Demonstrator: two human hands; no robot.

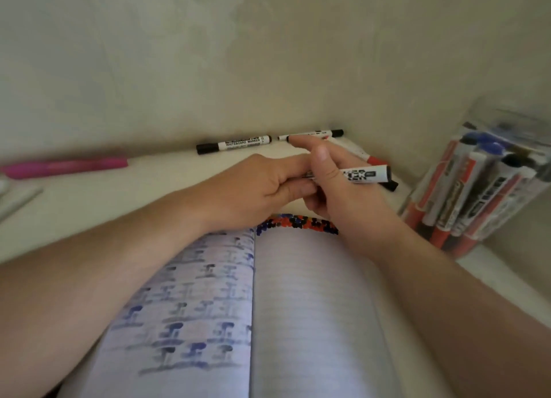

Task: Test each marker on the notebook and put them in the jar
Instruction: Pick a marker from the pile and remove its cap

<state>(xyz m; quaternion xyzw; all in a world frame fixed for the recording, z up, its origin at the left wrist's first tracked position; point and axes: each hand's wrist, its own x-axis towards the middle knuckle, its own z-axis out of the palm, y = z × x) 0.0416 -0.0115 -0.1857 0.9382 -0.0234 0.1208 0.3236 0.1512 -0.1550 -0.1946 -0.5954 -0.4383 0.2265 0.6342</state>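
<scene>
An open lined notebook lies in front of me, with a band of red, blue and black marker dots along the top of its right page. Above that band my right hand grips a white whiteboard marker with a black end pointing right. My left hand meets it from the left, fingers curled on the marker's other end, which is hidden between the hands. A clear plastic jar at the right holds several red, black and blue markers.
By the wall lie a black whiteboard marker, another black-capped marker and a red-capped one behind my right hand. A pink pen lies at the far left. The left notebook page shows ink bleeding through.
</scene>
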